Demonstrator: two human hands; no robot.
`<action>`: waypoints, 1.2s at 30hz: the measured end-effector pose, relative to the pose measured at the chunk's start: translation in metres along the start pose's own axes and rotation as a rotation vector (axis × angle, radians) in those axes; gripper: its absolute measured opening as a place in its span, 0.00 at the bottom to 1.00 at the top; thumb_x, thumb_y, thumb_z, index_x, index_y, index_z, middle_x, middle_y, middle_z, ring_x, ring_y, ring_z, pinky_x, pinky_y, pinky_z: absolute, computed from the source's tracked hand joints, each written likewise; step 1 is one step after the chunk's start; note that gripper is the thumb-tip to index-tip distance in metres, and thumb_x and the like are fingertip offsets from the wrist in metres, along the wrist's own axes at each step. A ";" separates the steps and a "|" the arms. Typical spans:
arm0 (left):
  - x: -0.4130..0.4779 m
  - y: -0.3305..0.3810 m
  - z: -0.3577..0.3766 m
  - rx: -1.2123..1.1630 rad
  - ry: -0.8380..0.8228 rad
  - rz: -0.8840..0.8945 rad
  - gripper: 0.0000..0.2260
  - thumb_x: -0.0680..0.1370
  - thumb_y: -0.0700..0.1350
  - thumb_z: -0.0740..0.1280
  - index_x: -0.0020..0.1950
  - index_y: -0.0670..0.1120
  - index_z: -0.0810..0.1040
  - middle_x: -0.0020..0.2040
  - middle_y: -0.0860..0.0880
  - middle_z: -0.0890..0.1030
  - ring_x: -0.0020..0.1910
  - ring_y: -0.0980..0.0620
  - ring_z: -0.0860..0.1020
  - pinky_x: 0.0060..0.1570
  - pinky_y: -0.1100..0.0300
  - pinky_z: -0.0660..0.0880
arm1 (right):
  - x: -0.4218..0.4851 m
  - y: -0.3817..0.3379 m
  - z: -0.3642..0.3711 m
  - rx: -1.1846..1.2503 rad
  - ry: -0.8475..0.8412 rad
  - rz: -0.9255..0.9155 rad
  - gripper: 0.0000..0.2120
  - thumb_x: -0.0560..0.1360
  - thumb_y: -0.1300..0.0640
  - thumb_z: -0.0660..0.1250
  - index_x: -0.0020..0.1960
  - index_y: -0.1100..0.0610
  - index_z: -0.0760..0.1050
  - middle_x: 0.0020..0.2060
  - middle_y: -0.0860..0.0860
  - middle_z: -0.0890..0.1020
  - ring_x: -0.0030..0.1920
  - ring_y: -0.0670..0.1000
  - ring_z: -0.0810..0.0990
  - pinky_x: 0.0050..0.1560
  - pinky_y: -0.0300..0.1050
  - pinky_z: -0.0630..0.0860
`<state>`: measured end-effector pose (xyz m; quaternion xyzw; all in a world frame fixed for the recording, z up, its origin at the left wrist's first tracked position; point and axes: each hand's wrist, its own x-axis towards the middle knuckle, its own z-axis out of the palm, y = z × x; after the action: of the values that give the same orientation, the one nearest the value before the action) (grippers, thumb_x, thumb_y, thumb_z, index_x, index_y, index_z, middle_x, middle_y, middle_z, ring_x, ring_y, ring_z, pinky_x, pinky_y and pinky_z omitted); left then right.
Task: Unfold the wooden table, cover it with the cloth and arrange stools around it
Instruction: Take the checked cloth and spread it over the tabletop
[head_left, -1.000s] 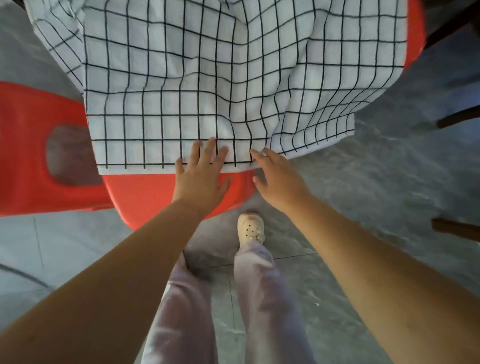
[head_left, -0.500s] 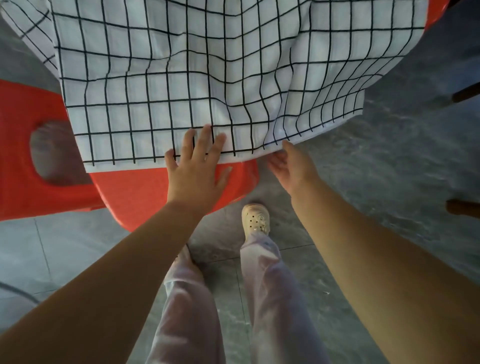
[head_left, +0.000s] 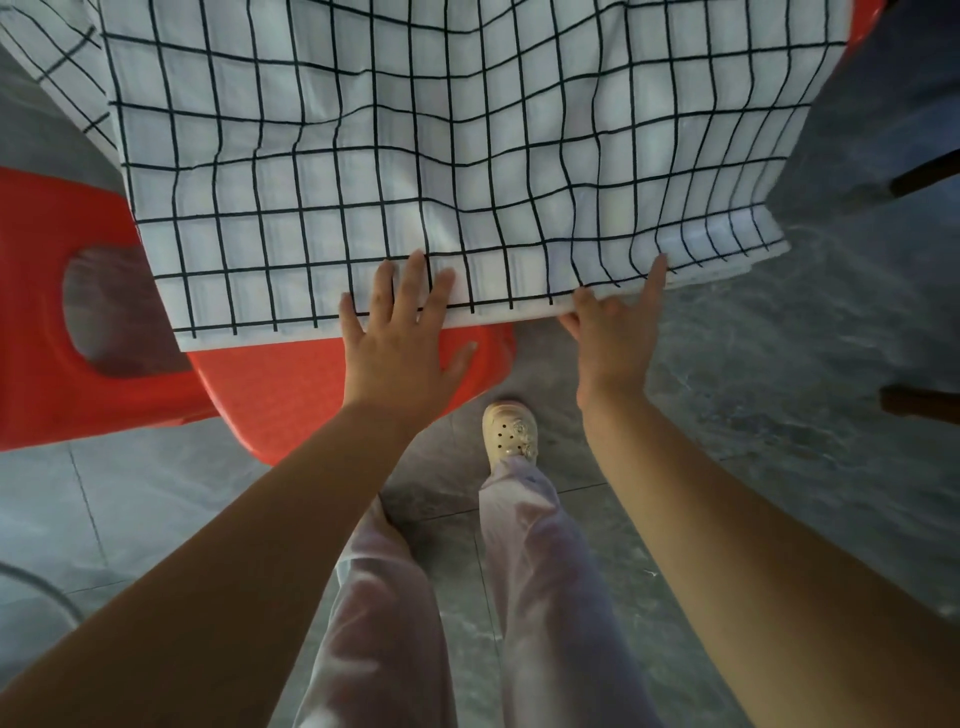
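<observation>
A white cloth (head_left: 415, 156) with a black grid hangs down over the table, which it hides, and fills the upper half of the view. My left hand (head_left: 400, 343) lies flat with straight fingers, its fingertips on the cloth's lower hem. My right hand (head_left: 613, 322) grips the hem further right, with one finger stretched along the edge and the others curled under it. A red plastic stool (head_left: 291, 395) stands partly under the cloth beneath my left hand. A second red stool (head_left: 47, 374) with a hole in its seat is at the left.
Grey stone floor tiles (head_left: 779, 415) spread below and to the right. Dark wooden legs (head_left: 924, 176) jut in from the right edge. My legs in pale trousers and a cream clog (head_left: 509, 431) stand just behind the stool. A red edge (head_left: 862, 21) shows at top right.
My right hand has slid right along the hem and taken hold of it, lifting the edge slightly. The left hand stays flat on the hem.
</observation>
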<state>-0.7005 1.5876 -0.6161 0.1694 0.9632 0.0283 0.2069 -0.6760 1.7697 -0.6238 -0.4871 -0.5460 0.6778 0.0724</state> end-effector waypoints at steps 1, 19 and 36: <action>0.000 0.002 0.000 0.006 0.008 -0.004 0.33 0.77 0.64 0.52 0.78 0.51 0.49 0.79 0.47 0.46 0.77 0.44 0.45 0.71 0.37 0.48 | -0.003 0.000 -0.002 -0.062 0.000 -0.046 0.35 0.75 0.69 0.64 0.77 0.52 0.56 0.31 0.55 0.66 0.36 0.47 0.71 0.46 0.39 0.80; 0.023 0.024 -0.007 -0.129 0.218 0.156 0.31 0.72 0.57 0.58 0.72 0.44 0.65 0.68 0.43 0.69 0.65 0.42 0.68 0.67 0.44 0.63 | 0.008 -0.023 -0.029 -0.939 -0.020 -0.896 0.08 0.73 0.58 0.66 0.49 0.52 0.83 0.38 0.49 0.80 0.40 0.51 0.78 0.36 0.39 0.72; 0.028 0.009 0.005 -0.223 0.487 0.140 0.26 0.69 0.33 0.66 0.67 0.45 0.70 0.60 0.44 0.75 0.58 0.45 0.72 0.59 0.51 0.68 | 0.030 -0.045 -0.036 -1.056 -0.173 -1.291 0.05 0.76 0.60 0.67 0.48 0.54 0.82 0.47 0.54 0.81 0.50 0.55 0.76 0.52 0.50 0.72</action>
<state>-0.7198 1.6055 -0.6303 0.2001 0.9613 0.1885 -0.0157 -0.6847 1.8302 -0.6020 0.0049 -0.9669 0.1935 0.1662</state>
